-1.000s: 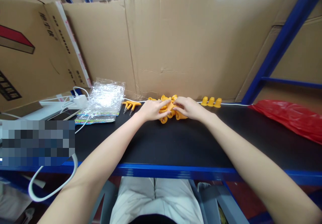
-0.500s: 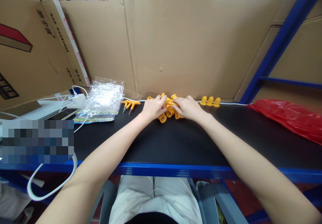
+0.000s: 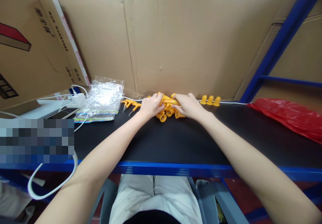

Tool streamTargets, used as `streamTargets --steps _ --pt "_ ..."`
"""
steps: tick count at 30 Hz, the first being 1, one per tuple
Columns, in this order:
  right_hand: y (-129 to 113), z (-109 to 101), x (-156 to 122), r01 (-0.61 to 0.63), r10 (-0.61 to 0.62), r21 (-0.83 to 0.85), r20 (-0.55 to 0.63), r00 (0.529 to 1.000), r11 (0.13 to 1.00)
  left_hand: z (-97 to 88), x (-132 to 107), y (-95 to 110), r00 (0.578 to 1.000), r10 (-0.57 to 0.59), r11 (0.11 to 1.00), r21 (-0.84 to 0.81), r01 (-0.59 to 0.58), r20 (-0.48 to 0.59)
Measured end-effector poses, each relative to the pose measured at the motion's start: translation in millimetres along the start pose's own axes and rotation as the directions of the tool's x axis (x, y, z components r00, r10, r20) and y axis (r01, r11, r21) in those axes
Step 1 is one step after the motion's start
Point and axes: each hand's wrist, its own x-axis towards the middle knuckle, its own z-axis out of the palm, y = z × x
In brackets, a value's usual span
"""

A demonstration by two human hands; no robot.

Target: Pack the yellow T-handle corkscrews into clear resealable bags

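My left hand (image 3: pixel 151 106) is closed around yellow plastic pieces at the left of a small pile on the black shelf. Across from it, my right hand (image 3: pixel 188 106) has its fingers and thumb closed on yellow pieces at the pile's right side. Long yellow pieces (image 3: pixel 170 100) lie between the two hands; how they join is hidden by the fingers. Hollow yellow cups (image 3: pixel 163 117) lie on their sides in front, open ends toward me. Left of my left hand rest yellow-handled corkscrews (image 3: pixel 129 104) with bare metal spirals. Three yellow cups (image 3: pixel 210 100) stand in a row at right.
Clear plastic bags (image 3: pixel 104 96) and a phone (image 3: pixel 61 113) with white cables lie at left. A red plastic bag (image 3: pixel 289 116) is at right. A cardboard wall (image 3: pixel 176 43) closes off the back. The black shelf (image 3: pixel 181 143) has a blue front edge.
Both hands have shifted slightly within the pile, and more of the long yellow pieces shows between them. A corkscrew beside my left hand has moved a little.
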Motion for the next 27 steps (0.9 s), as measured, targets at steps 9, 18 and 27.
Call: streamTargets --steps 9,18,27 --pt "-2 -1 1 0.017 -0.015 -0.020 0.069 0.998 1.000 1.3 -1 -3 0.999 0.013 1.000 -0.013 -0.012 0.029" --pt "1 4 -1 0.012 -0.014 0.060 0.035 0.999 0.998 -0.9 -1 -6 0.999 -0.013 1.000 -0.027 0.015 0.051" --pt "4 6 -1 -0.004 0.004 0.010 0.018 1.000 1.000 3.0 -1 -18 0.998 -0.023 1.000 -0.014 0.024 0.064"
